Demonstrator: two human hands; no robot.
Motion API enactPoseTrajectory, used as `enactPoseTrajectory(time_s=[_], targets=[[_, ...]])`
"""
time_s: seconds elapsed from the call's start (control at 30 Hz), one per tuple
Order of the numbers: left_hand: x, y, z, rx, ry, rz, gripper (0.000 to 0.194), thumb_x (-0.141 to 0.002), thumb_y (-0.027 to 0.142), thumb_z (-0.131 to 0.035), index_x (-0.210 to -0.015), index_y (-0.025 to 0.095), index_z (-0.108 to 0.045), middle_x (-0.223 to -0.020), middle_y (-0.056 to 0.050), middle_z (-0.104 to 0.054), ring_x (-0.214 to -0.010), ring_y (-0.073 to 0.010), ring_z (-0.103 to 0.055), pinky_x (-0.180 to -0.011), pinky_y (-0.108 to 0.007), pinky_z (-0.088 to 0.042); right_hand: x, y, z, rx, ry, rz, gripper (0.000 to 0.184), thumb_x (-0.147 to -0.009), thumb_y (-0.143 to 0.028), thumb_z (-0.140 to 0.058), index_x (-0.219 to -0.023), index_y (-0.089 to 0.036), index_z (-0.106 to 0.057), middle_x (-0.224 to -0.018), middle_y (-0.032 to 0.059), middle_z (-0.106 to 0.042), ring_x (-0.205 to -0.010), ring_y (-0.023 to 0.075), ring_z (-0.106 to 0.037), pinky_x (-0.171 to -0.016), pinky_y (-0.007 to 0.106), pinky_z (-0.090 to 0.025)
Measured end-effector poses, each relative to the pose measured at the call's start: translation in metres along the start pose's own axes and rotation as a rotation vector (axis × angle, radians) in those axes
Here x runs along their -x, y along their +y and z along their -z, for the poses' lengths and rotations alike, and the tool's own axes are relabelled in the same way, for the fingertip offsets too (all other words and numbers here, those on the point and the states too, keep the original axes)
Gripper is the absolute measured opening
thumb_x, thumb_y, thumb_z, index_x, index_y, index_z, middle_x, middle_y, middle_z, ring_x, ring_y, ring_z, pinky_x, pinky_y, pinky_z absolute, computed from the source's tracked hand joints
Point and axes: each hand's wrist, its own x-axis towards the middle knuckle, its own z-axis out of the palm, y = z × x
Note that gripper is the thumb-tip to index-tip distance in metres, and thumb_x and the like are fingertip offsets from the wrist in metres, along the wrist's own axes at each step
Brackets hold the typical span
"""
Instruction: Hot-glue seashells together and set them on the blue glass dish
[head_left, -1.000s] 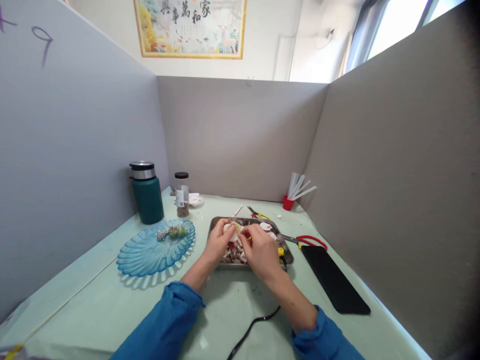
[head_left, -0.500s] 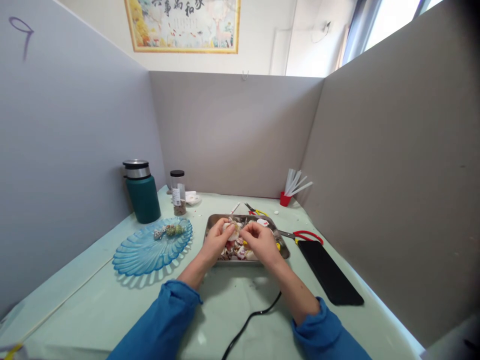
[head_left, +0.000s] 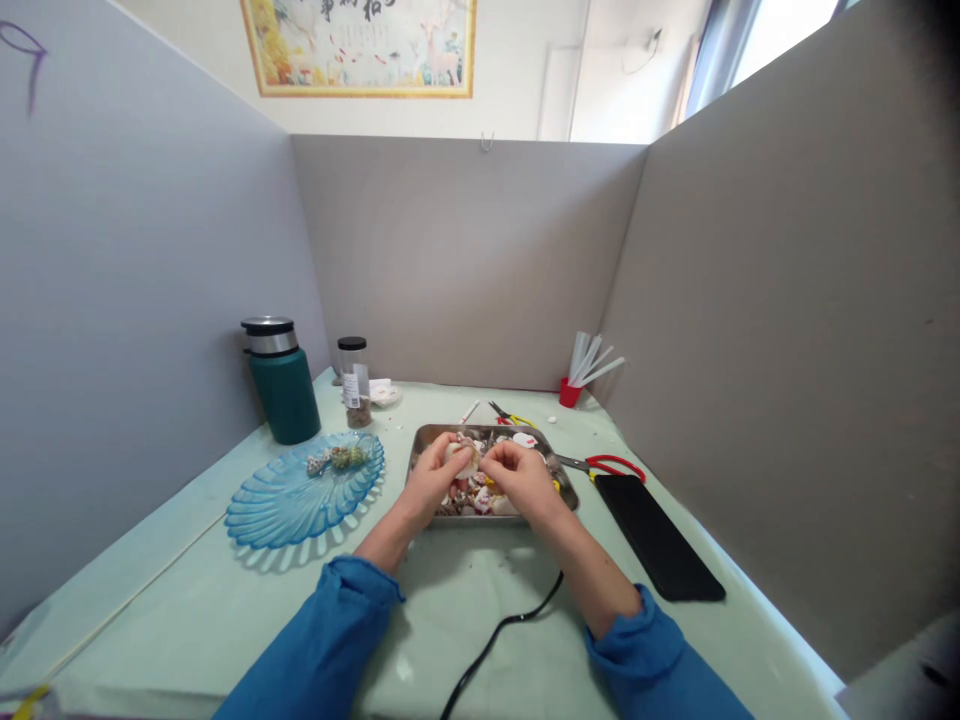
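Above the steel tray [head_left: 480,521], near its middle, the left hand [head_left: 433,478] has its fingers closed around a pale seashell [head_left: 466,462], thumb on the near face. The right hand [head_left: 525,480] has its thumb and forefinger brought together at the shell's right edge; whether they touch it or grasp something small, I cannot tell. Mixed shells [head_left: 480,500] fill much of the tray below, and a white disc [head_left: 524,440] lies at its far right part.

Just right of the tray are red-handled scissors [head_left: 615,463], their blades towards its rim, with a black phone-like slab [head_left: 660,540] touching their handles. Behind the tray lie pliers [head_left: 517,419] with yellow and red grips; farther back and right of it, a red cup [head_left: 570,395] holds translucent white sticks [head_left: 585,360].

Left of the tray on the bench [head_left: 225,625], a blue scalloped plate [head_left: 285,510] bears small shell-like ornaments [head_left: 349,458]. Beyond that, left of and behind the tray, stand a teal thermos [head_left: 285,395] and a black-lidded jar [head_left: 354,385]. A black cable [head_left: 502,628] runs in front of the tray.
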Motion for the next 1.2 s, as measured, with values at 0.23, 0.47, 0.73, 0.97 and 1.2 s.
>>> enactPoseTrajectory(time_s=[0.23, 0.47, 0.73, 0.97, 1.2], targets=[[0.0006, 0.0000, 0.0003, -0.014, 0.010, -0.001, 0.031, -0.078, 0.047, -0.061, -0.082, 0.019, -0.048, -0.057, 0.006, -0.050, -0.042, -0.0059, -0.043, -0.036, -0.015, -0.031, -0.0003, 0.0000, 0.0011, -0.018, -0.006, -0.012, 0.015, -0.066, -0.030, -0.058, -0.062, -0.017, -0.053, -0.056, -0.0036, -0.050, -0.052, 0.0097, -0.044, -0.050, 0.023, -0.037], [0.0012, 0.0013, -0.0001, -0.027, 0.013, -0.001, 0.032, -0.077, 0.047, -0.062, -0.080, 0.018, -0.049, -0.058, 0.006, -0.051, -0.042, -0.0056, -0.043, -0.036, -0.015, -0.031, 0.0008, -0.0040, 0.0020, -0.063, -0.021, -0.042, 0.017, -0.065, -0.031, -0.060, -0.061, -0.017, -0.053, -0.052, -0.0047, -0.050, -0.049, 0.0086, -0.042, -0.048, 0.022, -0.033], [0.0014, -0.0007, 0.0007, -0.014, 0.014, -0.016, 0.033, -0.078, 0.049, -0.061, -0.081, 0.019, -0.048, -0.056, 0.006, -0.050, -0.041, -0.0060, -0.042, -0.037, -0.016, -0.030, 0.0034, -0.0066, 0.0001, -0.097, -0.015, -0.054, 0.018, -0.065, -0.032, -0.060, -0.061, -0.017, -0.053, -0.051, -0.0049, -0.050, -0.048, 0.0082, -0.041, -0.047, 0.022, -0.033], [0.0004, -0.0029, 0.0018, -0.011, 0.013, -0.031, 0.033, -0.078, 0.049, -0.061, -0.080, 0.019, -0.048, -0.057, 0.006, -0.050, -0.042, -0.0060, -0.042, -0.038, -0.016, -0.031, 0.0026, -0.0065, 0.0010, -0.102, -0.014, -0.044, 0.018, -0.065, -0.032, -0.061, -0.061, -0.017, -0.052, -0.051, -0.0047, -0.049, -0.048, 0.0082, -0.041, -0.047, 0.022, -0.033], [0.0011, -0.0033, 0.0018, -0.002, 0.011, -0.027, 0.033, -0.078, 0.050, -0.060, -0.079, 0.019, -0.046, -0.056, 0.007, -0.049, -0.041, -0.0057, -0.040, -0.037, -0.016, -0.030, 0.0033, -0.0084, -0.0004, -0.105, -0.008, -0.058, 0.017, -0.064, -0.032, -0.060, -0.061, -0.017, -0.053, -0.051, -0.0049, -0.049, -0.048, 0.0081, -0.041, -0.047, 0.022, -0.033]])
